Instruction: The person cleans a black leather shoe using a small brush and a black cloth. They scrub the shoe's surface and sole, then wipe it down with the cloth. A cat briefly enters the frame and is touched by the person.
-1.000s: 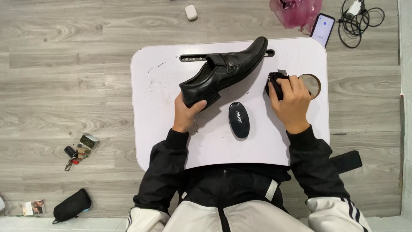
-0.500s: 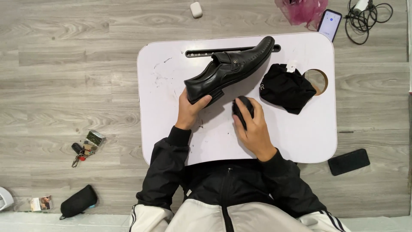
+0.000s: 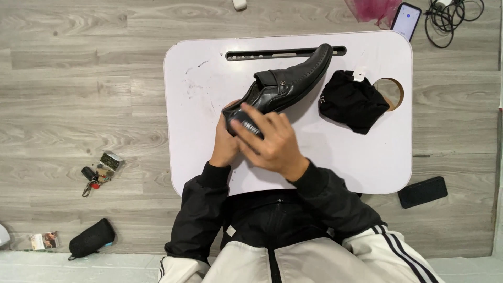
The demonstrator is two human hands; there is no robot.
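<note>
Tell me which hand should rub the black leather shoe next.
Right. The right hand already presses the black oval brush against the black leather shoe at its heel, while the left hand steadies the heel.

Odds and ends around the white table point(image 3: 367, 167)

A black cloth point(image 3: 352, 102) lies at centre right; keys point(image 3: 94, 175) and a black pouch point(image 3: 91, 238) sit lower left; phones point(image 3: 406, 18) point(image 3: 422, 192) and cables point(image 3: 450, 15) rest on the floor at right.

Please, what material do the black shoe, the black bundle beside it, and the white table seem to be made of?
Shoe: probably leather or imitation, smooth and slightly glossy, with light reflections on the toe.
Bundle: soft cloth, matte, crumpled into folds.
Table: seemingly painted board or plastic, flat and matte white, with small dark scuffs near its left edge.
</note>
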